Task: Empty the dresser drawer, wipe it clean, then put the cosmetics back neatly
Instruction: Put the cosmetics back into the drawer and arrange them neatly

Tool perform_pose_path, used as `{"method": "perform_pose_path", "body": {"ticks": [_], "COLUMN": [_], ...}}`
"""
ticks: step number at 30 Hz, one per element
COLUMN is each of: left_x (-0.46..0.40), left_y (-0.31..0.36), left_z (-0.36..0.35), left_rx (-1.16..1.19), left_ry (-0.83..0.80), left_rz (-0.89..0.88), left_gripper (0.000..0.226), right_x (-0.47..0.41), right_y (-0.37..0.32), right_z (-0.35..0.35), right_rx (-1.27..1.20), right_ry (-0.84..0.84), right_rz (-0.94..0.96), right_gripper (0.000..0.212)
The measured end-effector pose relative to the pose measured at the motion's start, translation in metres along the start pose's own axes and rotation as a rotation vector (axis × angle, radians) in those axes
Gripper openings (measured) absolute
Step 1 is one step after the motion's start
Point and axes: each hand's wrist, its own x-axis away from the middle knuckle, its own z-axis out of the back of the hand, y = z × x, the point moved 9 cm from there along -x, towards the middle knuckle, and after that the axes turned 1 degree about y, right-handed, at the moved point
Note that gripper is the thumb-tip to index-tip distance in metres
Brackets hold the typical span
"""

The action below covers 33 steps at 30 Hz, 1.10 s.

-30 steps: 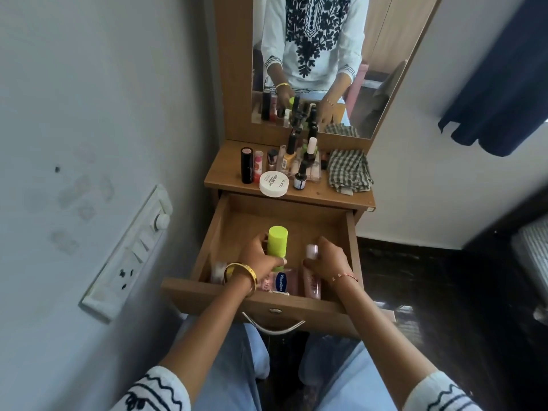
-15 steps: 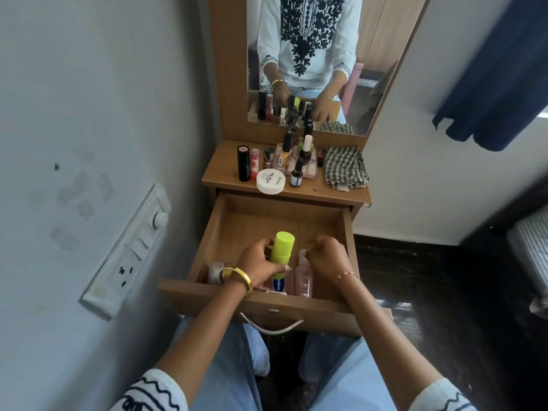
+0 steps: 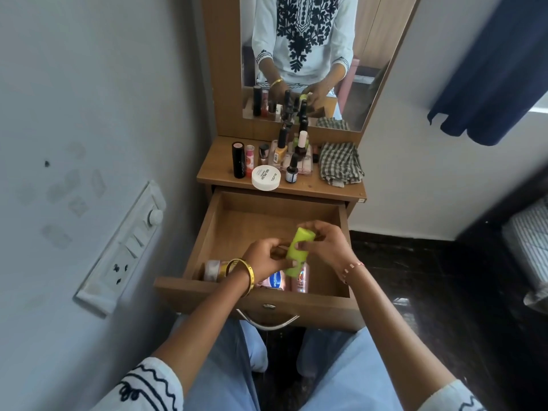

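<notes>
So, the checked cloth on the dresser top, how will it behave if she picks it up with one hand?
The checked cloth lies crumpled in soft folds, so it would likely hang limp and unfold. It looks thin, so probably light. It sits beside the nail polish bottles, so dragging it might topple one.

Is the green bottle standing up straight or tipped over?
Tipped. Both hands, left hand and right hand, hold the green bottle slanted above the drawer.

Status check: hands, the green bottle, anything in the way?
Left hand and right hand both grip green bottle, tilted above open drawer. Vaseline bottle directly beneath; drawer's rear bare.
</notes>
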Motion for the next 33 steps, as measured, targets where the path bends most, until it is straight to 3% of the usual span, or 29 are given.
{"method": "perform_pose_path", "body": {"ticks": [3, 6, 10, 14, 20, 26, 31, 33], "left_x": [-0.003, -0.007, -0.015, -0.024, -0.032, -0.035, -0.036, -0.037], "left_y": [-0.002, -0.003, 0.000, 0.007, -0.001, -0.011, -0.016, -0.015], "left_z": [0.001, -0.002, -0.016, -0.032, -0.030, -0.023, -0.020, -0.019], "left_rx": [-0.076, -0.147, -0.293, -0.446, -0.500, -0.511, -0.418, -0.404], "left_ry": [0.036, 0.042, 0.011, -0.063, -0.066, -0.025, 0.003, 0.014], "left_rz": [0.005, 0.017, 0.008, -0.016, 0.019, 0.054, 0.063, 0.049], "left_gripper": [0.042, 0.038, 0.036, 0.044, 0.040, 0.040, 0.037, 0.035], "right_x": [-0.005, -0.013, -0.019, -0.022, -0.028, -0.028, -0.006, -0.001], "right_y": [0.014, 0.016, 0.009, 0.012, 0.016, 0.017, -0.021, -0.010], "right_z": [0.034, 0.053, 0.049, 0.036, 0.028, 0.025, 0.025, 0.009], "right_rx": [-0.074, 0.104, 0.480, 0.700, 0.805, 0.924, 0.933, 0.870], "right_ry": [0.216, 0.307, 0.249, 0.131, 0.058, 0.008, 0.256, 0.187], "right_rz": [-0.081, -0.080, -0.032, -0.051, -0.102, -0.107, 0.060, -0.051], "right_gripper": [0.037, 0.039, 0.043, 0.038, 0.046, 0.034, 0.015, 0.014]}}
